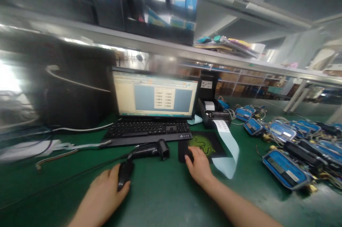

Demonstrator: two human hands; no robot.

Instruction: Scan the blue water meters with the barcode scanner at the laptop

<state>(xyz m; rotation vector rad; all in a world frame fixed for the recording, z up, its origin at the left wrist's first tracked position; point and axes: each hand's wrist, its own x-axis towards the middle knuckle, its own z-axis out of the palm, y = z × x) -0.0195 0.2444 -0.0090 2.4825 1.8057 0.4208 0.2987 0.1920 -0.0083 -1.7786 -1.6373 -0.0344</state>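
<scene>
My left hand (pixel 103 193) is closed around the side of a rounded black object (pixel 125 175) on the green tabletop; its exact kind is unclear. Just beyond lies a black handheld barcode scanner (pixel 149 149) with its cable trailing left. My right hand (pixel 199 166) rests on a dark computer mouse (pixel 190 154), mostly covered by the fingers. Under the mouse is a black mouse pad (pixel 217 143) with a green snake design. A black keyboard (pixel 149 129) sits before a monitor (pixel 165 95) showing a page of barcode labels.
A label printer (pixel 213 109) stands right of the monitor, and a label strip (pixel 231 145) curls from it onto the table. Several blue-framed devices (pixel 285 168) with cables crowd the right side. A shelf (pixel 165 43) crosses above, holding binders and papers. Loose cables (pixel 80 146) lie at left.
</scene>
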